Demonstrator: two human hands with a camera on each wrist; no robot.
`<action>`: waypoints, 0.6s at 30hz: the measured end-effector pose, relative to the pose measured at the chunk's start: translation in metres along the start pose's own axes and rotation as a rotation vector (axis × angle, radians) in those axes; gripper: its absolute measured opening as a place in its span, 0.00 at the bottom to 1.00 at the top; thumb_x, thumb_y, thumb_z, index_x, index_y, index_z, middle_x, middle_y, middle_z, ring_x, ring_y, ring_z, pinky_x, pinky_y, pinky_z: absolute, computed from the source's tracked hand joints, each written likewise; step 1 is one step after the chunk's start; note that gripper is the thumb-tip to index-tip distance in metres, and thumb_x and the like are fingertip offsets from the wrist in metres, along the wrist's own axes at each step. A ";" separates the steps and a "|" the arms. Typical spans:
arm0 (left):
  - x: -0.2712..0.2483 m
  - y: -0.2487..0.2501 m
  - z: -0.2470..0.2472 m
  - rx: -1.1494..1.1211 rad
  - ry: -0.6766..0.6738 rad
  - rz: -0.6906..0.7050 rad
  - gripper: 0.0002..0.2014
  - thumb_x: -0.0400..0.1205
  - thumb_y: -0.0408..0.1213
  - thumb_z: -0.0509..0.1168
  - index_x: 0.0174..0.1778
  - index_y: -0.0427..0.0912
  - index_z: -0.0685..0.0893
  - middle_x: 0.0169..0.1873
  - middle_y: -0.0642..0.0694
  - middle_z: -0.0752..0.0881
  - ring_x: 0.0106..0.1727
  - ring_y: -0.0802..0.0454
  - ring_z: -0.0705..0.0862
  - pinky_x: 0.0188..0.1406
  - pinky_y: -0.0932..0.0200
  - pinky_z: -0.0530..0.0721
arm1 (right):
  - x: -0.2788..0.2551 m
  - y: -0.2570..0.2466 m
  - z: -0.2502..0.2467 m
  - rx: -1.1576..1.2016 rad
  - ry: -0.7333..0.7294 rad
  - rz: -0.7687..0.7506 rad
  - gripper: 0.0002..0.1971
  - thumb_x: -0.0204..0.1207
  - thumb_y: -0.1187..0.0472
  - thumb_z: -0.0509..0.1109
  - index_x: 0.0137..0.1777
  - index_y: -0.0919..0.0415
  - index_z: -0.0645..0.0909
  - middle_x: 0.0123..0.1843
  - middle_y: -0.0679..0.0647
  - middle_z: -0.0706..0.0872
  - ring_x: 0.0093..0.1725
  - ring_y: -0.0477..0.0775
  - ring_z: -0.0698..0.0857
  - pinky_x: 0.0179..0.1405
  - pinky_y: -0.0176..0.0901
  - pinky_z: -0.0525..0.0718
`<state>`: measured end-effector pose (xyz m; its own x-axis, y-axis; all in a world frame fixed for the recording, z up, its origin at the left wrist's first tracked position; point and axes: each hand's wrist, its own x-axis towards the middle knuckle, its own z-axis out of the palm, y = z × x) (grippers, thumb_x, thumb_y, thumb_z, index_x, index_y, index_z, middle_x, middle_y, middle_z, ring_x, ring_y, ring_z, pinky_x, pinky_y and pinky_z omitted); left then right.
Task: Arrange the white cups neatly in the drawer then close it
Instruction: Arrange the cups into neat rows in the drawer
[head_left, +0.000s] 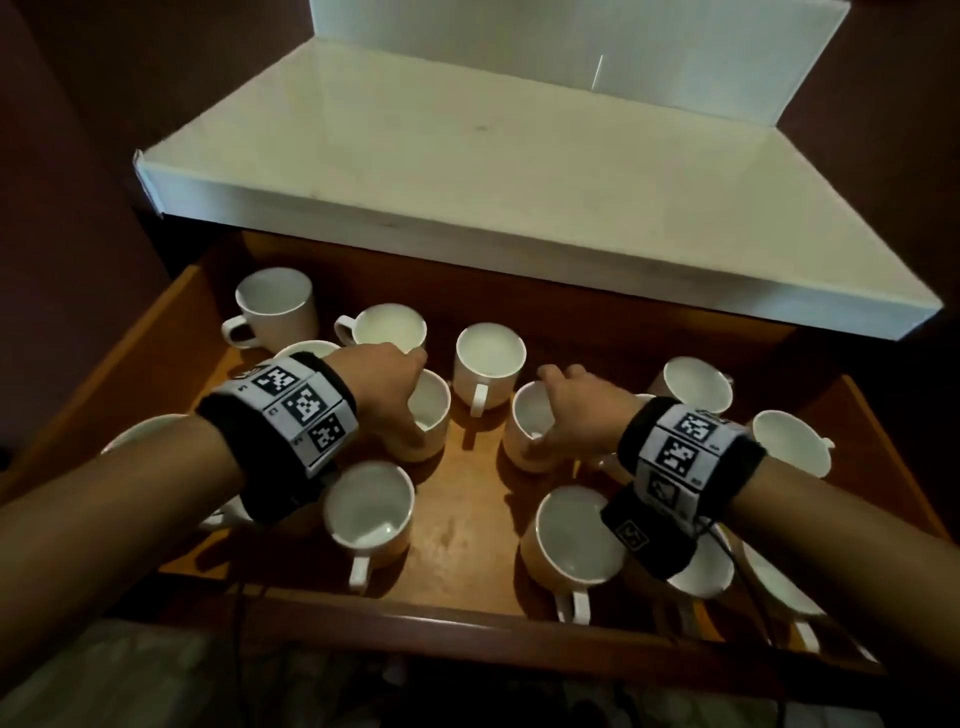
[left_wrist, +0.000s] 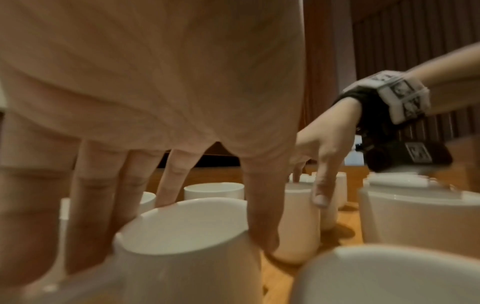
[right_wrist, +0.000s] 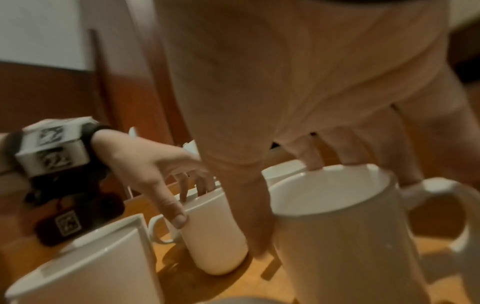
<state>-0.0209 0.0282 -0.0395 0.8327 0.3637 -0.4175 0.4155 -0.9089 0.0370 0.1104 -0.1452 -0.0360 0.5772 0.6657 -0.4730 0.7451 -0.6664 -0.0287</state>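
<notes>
Gripping one white cup (head_left: 428, 415) with my left hand (head_left: 384, 384), I pinch its rim, thumb outside. My right hand (head_left: 576, 410) pinches a second cup (head_left: 530, 426) just beside it in the open drawer (head_left: 467, 519).

Bare forearms, no sleeves. Around the left wrist (head_left: 291, 415), a wide black fabric band topped with white blocky panels, each printed with a square black-and-white coded marker; small dark characters beside the markers, too small to read. Same kit on the right wrist (head_left: 685, 447): black band, white panels, coded squares in a row. Under the right band, a black camera pod (head_left: 647, 535) wrapped in dark fabric, bearing its own small square marker on a grey patch. A matching black pod (right_wrist: 78, 222) beneath the left band, also tagged. Thin black cable (head_left: 727, 545) trailing from the right pod; another from the left.
</notes>
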 end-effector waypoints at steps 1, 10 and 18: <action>-0.002 0.002 -0.001 0.014 0.022 -0.007 0.39 0.66 0.59 0.75 0.69 0.45 0.71 0.59 0.42 0.83 0.58 0.43 0.83 0.52 0.51 0.84 | 0.000 0.001 -0.002 0.029 -0.035 -0.012 0.46 0.66 0.43 0.79 0.79 0.54 0.61 0.70 0.59 0.72 0.66 0.62 0.78 0.59 0.55 0.84; -0.019 0.038 0.003 0.014 0.150 0.181 0.38 0.71 0.62 0.70 0.74 0.49 0.70 0.66 0.45 0.77 0.66 0.46 0.75 0.64 0.46 0.78 | 0.004 -0.031 0.003 0.061 0.084 -0.102 0.40 0.63 0.29 0.74 0.66 0.58 0.73 0.52 0.52 0.80 0.49 0.55 0.82 0.37 0.43 0.77; -0.010 0.051 0.003 0.029 0.025 0.227 0.47 0.61 0.58 0.80 0.75 0.50 0.68 0.65 0.45 0.74 0.63 0.43 0.80 0.61 0.45 0.82 | -0.028 -0.009 -0.006 0.073 -0.083 -0.336 0.28 0.71 0.45 0.77 0.68 0.52 0.74 0.40 0.43 0.80 0.46 0.50 0.82 0.39 0.38 0.77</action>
<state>-0.0092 -0.0225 -0.0361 0.9124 0.1538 -0.3793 0.2062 -0.9733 0.1012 0.0893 -0.1558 -0.0172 0.2730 0.8242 -0.4961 0.8612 -0.4392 -0.2557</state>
